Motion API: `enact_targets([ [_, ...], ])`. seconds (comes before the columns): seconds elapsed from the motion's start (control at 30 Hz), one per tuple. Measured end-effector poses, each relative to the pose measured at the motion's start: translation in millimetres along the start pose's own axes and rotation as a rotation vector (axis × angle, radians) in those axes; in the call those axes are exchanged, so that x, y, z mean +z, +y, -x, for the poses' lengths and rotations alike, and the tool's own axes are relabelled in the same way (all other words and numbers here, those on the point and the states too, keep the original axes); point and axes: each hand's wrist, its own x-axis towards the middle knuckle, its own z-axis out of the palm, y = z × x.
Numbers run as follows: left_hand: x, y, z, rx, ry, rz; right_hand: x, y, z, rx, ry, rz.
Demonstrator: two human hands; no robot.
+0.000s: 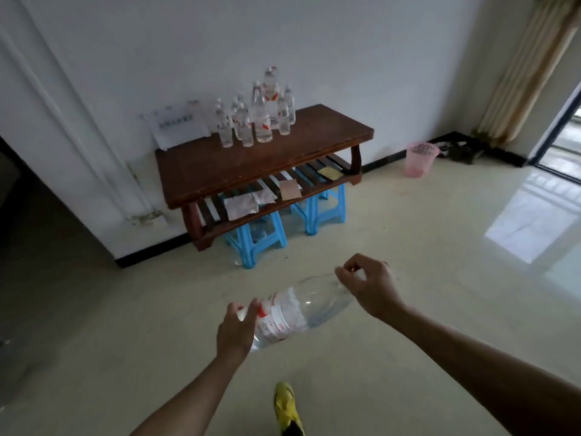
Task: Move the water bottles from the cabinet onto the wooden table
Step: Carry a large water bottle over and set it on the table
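Large water bottle (295,313) carried horizontally in mid-air above the floor (408,309), long axis running from 7 o'clock to 1 o'clock, partly filled, red-and-white label near the middle. Left hand (235,328) at the 7 o'clock end, fingers (253,309) curled closed over the bottle's end. Right hand (371,284) at the 1 o'clock end, fingers (347,272) pinched shut there; whether on cap or neck cannot be told, since the hand covers it. Both hands in contact, so neither nearer. Wooden surface (220,165) well apart at 12 o'clock, against the wall. Cluster of bottles (261,111) already upright at its far edge; front part bare. Judgement: transport phase, bottle to be rotated upright before placement, in front of the cluster. Blue stools (254,240) beneath; pink basket (419,158) at 2 o'clock.
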Motion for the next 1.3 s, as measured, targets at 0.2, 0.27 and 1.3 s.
enact_targets([
  [0.2,33.8,55.3,-159.2,0.034,-0.017,0.018,46.3,9.9,-159.5,-0.018,-0.010,0.032],
  [0.27,40.6,79.7,-211.2,0.050,-0.034,0.023,53.3,6.5,-211.3,-0.002,-0.004,0.044],
  [1.3,319.3,466.7,-755.1,-0.031,-0.061,0.202,28.6,122.1,-928.0,-0.115,0.022,0.035],
])
